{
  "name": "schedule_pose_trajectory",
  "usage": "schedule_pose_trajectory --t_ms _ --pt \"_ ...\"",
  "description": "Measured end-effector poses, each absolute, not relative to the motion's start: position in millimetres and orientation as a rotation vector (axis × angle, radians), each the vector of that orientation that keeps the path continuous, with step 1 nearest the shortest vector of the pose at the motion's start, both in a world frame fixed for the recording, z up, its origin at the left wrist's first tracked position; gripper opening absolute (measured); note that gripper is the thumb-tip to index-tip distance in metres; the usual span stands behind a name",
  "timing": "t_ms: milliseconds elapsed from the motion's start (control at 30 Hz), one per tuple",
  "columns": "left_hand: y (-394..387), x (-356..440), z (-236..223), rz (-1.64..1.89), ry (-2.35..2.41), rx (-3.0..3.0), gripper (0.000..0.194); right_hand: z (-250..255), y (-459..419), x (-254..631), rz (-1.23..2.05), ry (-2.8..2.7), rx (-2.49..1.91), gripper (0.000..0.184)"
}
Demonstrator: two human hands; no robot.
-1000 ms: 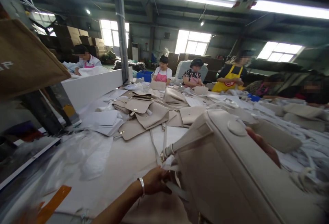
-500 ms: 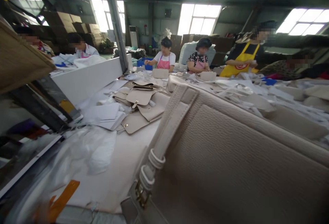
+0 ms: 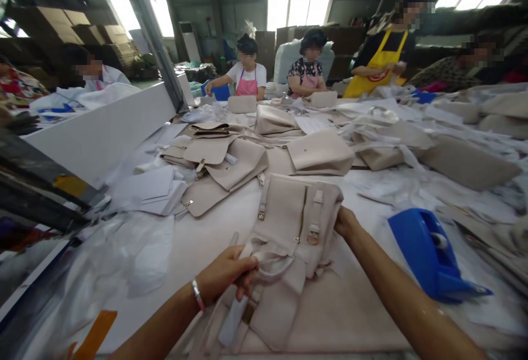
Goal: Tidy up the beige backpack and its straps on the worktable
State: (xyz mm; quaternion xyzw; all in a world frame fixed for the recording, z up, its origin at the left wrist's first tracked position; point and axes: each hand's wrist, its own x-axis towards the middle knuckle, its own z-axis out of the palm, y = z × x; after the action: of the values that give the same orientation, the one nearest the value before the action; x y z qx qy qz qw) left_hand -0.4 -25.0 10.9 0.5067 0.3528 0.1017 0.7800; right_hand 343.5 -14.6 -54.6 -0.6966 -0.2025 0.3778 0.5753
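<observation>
Bag is showing pale beige throughout; its zipper is reading gold, its right-hand buckle coppery gold. Piled flaps are matching the beige. Bracelet is gleaming silver. Tape dispenser is registering strong blue; strip at lower left, orange. Paper stack and partition are both reading white. Co-workers: one apron is showing yellow with a reddish emblem, two others pink; one top is carrying a white pattern on black. Cartons are appearing brown, post grey.
</observation>
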Motion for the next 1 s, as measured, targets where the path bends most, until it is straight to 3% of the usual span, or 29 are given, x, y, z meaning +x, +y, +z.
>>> schedule_pose_trajectory --t_ms 167,300,533,633,800,1000 --pt "-20.1 -7.3 3.9 0.141 0.761 1.195 0.024 -70.6 -71.0 330.8 0.948 -0.469 -1.611 0.059" --pt "-23.7 -0.9 12.9 0.16 0.743 1.208 0.022 -80.4 -74.4 301.2 0.699 -0.758 -1.978 0.08" --pt "-60.5 -3.6 35.2 0.097 0.766 1.3 0.018 -84.5 -11.4 296.9 0.664 -1.082 -1.961 0.051" --pt "-72.6 -12.4 35.5 0.095 0.839 1.258 0.017 -89.3 0.8 299.3 0.718 -1.117 -1.875 0.05" --pt "-84.6 -39.1 15.1 0.076 0.94 1.214 0.024 -98.8 -18.1 309.1 0.865 -1.097 -1.674 0.07" --pt "-88.5 -59.3 -16.0 0.124 0.959 1.241 0.036 -103.7 -65.3 314.8 0.895 -1.034 -1.593 0.046"
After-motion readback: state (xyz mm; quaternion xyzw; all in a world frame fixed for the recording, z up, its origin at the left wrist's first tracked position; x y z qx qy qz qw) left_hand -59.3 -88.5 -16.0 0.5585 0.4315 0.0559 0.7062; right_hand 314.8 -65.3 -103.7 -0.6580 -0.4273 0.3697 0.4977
